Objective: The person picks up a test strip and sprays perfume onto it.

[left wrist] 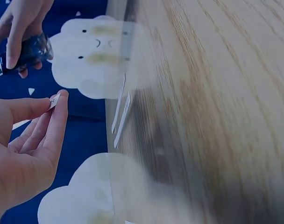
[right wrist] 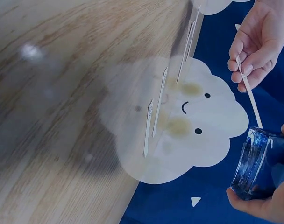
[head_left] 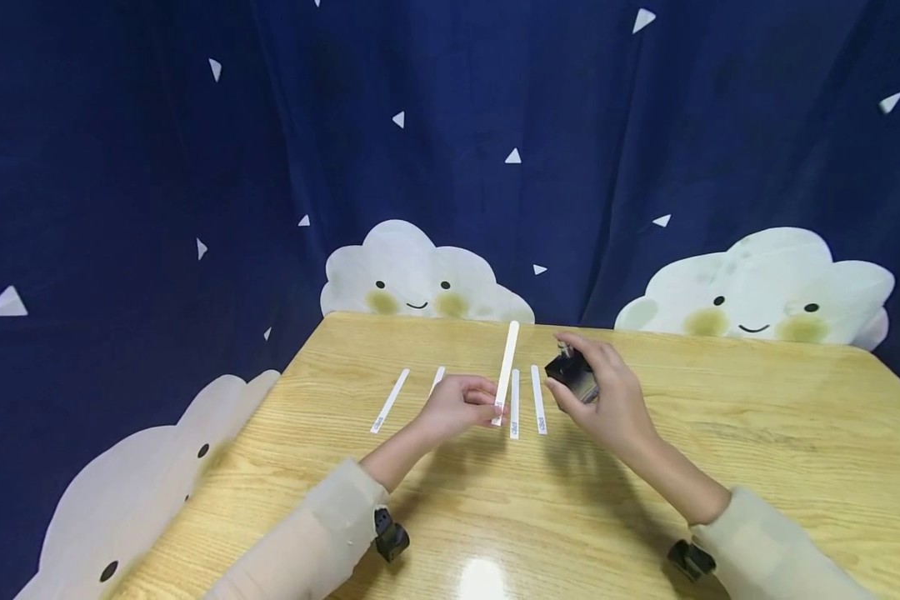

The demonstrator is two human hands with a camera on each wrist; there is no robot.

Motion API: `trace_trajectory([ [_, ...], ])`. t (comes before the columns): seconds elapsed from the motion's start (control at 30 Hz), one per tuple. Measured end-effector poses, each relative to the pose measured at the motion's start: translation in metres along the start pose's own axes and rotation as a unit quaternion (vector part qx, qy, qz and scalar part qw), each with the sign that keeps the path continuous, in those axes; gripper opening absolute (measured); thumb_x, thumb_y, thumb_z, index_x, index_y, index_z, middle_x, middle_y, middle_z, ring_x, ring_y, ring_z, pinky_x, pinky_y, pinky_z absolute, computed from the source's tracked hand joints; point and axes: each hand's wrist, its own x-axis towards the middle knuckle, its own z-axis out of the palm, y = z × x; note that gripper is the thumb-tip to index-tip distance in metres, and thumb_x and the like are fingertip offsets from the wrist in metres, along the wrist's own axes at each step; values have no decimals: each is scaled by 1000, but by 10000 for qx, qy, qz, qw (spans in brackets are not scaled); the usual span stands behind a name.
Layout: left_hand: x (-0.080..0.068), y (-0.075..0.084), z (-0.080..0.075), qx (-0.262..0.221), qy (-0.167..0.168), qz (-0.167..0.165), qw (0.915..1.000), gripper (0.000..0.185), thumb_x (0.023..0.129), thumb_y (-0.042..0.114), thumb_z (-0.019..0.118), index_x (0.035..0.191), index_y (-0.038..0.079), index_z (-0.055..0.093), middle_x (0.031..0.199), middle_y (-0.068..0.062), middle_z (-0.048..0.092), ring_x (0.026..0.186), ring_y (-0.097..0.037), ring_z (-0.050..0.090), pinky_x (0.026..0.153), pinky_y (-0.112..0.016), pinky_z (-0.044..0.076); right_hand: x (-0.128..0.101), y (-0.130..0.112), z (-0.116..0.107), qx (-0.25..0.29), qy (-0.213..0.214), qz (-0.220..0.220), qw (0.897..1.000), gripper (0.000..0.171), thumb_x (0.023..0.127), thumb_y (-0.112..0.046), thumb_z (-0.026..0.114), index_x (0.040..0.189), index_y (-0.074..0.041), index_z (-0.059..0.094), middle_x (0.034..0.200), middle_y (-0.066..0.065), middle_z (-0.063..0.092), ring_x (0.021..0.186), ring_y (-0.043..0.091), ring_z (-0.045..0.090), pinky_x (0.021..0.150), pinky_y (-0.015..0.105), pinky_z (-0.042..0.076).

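Observation:
My left hand point(head_left: 487, 403) pinches the lower end of a white paper strip point(head_left: 507, 365) between thumb and fingers, and the strip stands tilted up above the wooden table point(head_left: 757, 433). In the left wrist view the strip's printed end point(left wrist: 54, 101) shows at my fingertips point(left wrist: 61, 99). My right hand point(head_left: 564, 377) grips a small dark blue glass bottle point(head_left: 573, 377) just right of the strip, with a finger on its top. The right wrist view has the bottle point(right wrist: 259, 161) near the strip's far tip point(right wrist: 248, 91). Several more strips point(head_left: 538, 410) lie flat on the table.
One flat strip point(head_left: 390, 400) lies at the left, another point(head_left: 514, 404) below the raised one. A dark blue curtain with white clouds point(head_left: 420, 275) hangs close behind the table and on its left. The table's back edge point(head_left: 645, 332) is just beyond the hands.

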Motion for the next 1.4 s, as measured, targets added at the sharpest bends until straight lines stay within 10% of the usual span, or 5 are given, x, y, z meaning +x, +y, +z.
trace_trajectory([
  [1.4, -7, 3, 6, 411, -91, 94, 9991, 22, 83, -5, 65, 105, -8, 64, 94, -25, 72, 84, -33, 73, 75, -35, 64, -1, 0, -6, -142, 179, 2, 9997, 53, 71, -13, 83, 120, -7, 63, 112, 11, 69, 102, 26, 64, 86, 40, 51],
])
